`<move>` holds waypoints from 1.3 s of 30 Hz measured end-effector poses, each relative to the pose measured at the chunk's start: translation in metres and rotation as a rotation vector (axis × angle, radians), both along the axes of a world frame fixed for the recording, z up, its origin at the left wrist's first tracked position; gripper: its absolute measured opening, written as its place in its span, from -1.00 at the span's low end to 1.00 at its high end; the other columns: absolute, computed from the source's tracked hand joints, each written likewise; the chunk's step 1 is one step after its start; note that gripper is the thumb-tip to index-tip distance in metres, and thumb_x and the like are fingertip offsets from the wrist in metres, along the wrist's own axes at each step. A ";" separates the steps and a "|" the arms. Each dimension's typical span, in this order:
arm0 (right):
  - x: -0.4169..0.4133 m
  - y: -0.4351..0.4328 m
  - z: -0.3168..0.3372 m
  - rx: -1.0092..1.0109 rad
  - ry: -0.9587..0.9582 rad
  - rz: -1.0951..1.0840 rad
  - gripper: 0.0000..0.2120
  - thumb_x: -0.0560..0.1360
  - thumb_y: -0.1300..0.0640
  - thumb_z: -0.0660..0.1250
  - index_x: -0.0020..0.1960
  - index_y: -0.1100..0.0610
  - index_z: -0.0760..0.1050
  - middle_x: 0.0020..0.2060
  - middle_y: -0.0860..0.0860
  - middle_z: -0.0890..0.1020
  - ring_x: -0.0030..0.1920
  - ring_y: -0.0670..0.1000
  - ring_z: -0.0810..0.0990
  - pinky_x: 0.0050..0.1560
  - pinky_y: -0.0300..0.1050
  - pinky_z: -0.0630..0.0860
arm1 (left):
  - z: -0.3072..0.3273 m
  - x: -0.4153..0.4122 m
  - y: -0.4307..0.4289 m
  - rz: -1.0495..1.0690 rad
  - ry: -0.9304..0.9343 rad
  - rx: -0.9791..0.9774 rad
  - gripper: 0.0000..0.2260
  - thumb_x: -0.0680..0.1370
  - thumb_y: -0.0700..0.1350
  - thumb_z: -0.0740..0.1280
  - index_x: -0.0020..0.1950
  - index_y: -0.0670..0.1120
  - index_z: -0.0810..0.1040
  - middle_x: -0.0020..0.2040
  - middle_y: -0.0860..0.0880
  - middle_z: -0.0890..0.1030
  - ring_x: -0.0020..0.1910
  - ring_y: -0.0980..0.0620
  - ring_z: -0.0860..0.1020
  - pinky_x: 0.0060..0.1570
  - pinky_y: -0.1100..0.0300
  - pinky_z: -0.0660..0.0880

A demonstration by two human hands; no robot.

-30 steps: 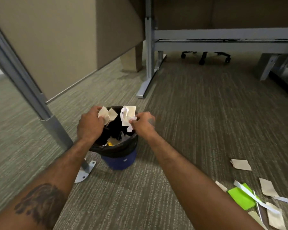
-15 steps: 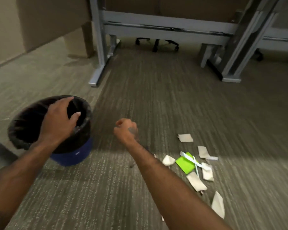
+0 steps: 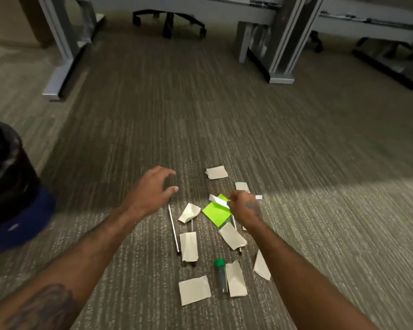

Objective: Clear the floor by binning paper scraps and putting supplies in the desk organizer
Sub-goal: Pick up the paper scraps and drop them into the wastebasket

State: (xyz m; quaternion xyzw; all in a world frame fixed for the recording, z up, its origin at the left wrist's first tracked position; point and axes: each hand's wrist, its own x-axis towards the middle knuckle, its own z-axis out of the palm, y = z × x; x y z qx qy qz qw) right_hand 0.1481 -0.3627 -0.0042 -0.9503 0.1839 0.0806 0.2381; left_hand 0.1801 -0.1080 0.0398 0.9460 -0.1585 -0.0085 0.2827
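Note:
Several beige paper scraps (image 3: 194,289) lie scattered on the carpet in front of me, around a bright green sticky-note pad (image 3: 215,211). A silver pen (image 3: 173,228) and a small tube with a green cap (image 3: 220,273) lie among them. My right hand (image 3: 244,206) is down at the pad and pinches a white paper strip (image 3: 218,199) that lies across it. My left hand (image 3: 150,190) hovers open above the carpet left of the scraps, fingers spread, holding nothing. The black-lined blue bin (image 3: 9,186) stands at the far left edge.
Grey desk legs (image 3: 65,55) and a second desk frame (image 3: 284,44) stand at the back, with office chair bases (image 3: 169,20) behind them. Another pen (image 3: 236,234) lies partly under a scrap by my right wrist. The desk organizer is out of view.
Both hands dropped their scraps into the bin and left it. My view swung right to the scattered pile; my right hand reached down and took hold of the white strip.

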 end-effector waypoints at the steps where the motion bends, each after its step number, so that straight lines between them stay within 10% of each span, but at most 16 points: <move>1: 0.004 -0.006 -0.006 -0.020 0.028 0.020 -0.77 0.46 0.11 0.36 0.10 0.06 0.61 0.07 0.14 0.65 0.11 0.16 0.59 0.02 -0.12 0.48 | -0.006 0.000 -0.007 -0.005 0.030 0.006 -0.64 0.52 0.00 0.39 0.28 -0.04 0.50 0.29 -0.02 0.51 0.23 0.02 0.48 0.30 -0.01 0.42; 10: 0.030 -0.007 -0.061 -0.278 0.077 0.266 -0.60 0.52 -0.10 0.30 0.23 0.13 0.49 0.17 0.15 0.52 0.21 0.18 0.49 0.17 0.04 0.47 | -0.067 0.014 -0.048 -0.069 0.104 0.299 -0.65 0.52 0.23 0.28 0.09 -0.02 0.55 0.08 0.01 0.57 0.07 0.00 0.53 0.08 0.06 0.44; 16: 0.029 -0.002 -0.077 -0.339 -0.031 0.334 -0.74 0.56 0.16 0.14 0.12 0.23 0.53 0.09 0.19 0.55 0.16 0.21 0.51 0.02 0.02 0.46 | -0.101 0.012 -0.067 -0.112 0.098 0.563 -0.47 0.41 0.41 0.24 0.08 0.00 0.56 0.07 0.01 0.61 0.09 -0.01 0.55 0.05 0.02 0.36; 26: 0.091 -0.078 -0.027 0.446 -0.253 -0.350 -0.87 0.50 0.13 0.40 0.00 0.15 0.64 -0.16 0.07 0.70 -0.30 -0.05 0.61 -0.30 -0.22 0.48 | -0.114 0.015 -0.077 -0.098 0.091 0.637 -0.71 0.54 0.15 0.26 0.05 -0.03 0.57 0.07 -0.02 0.62 0.11 -0.04 0.56 0.07 0.03 0.35; 32: 0.089 -0.108 -0.054 0.367 -0.067 -0.303 -0.86 0.47 0.13 0.43 0.00 0.15 0.61 -0.15 0.04 0.65 -0.30 -0.07 0.55 -0.34 -0.21 0.49 | -0.084 0.047 -0.087 -0.024 0.106 0.241 -0.85 0.59 0.03 0.24 -0.04 -0.02 0.51 -0.05 0.01 0.50 -0.04 0.01 0.49 0.07 0.02 0.44; 39: 0.083 -0.103 -0.075 0.037 0.068 0.076 -0.87 0.45 0.08 0.45 -0.02 0.04 0.67 -0.02 -0.01 0.66 -0.21 -0.12 0.53 -0.23 -0.35 0.36 | -0.073 0.110 -0.126 -0.113 0.593 -0.208 -0.80 0.60 0.02 0.28 0.08 -0.08 0.55 0.07 -0.02 0.57 0.07 0.02 0.53 0.09 0.07 0.44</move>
